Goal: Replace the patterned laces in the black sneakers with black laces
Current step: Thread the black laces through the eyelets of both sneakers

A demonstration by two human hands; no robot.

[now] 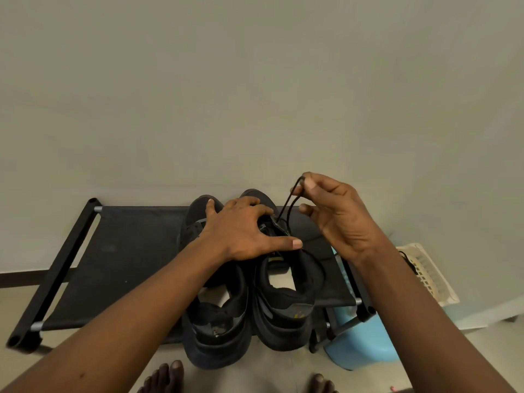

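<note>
Two black sneakers stand side by side on a low black fabric rack (127, 251), heels toward me. My left hand (243, 234) lies spread over the tongue area of both, pressing on the right sneaker (286, 302) with the thumb at its collar. The left sneaker (215, 330) sits beside it, partly under my forearm. My right hand (337, 217) is raised above the right sneaker and pinches a loop of black lace (289, 205) between thumb and forefinger; the lace runs down into the eyelets. No patterned lace is visible.
The rack stands against a plain wall. A light blue bucket (365, 344) sits on the floor under the rack's right end, and a cream plastic basket (431, 273) with a dark cord on it stands farther right. My bare toes (167, 378) show at the bottom edge.
</note>
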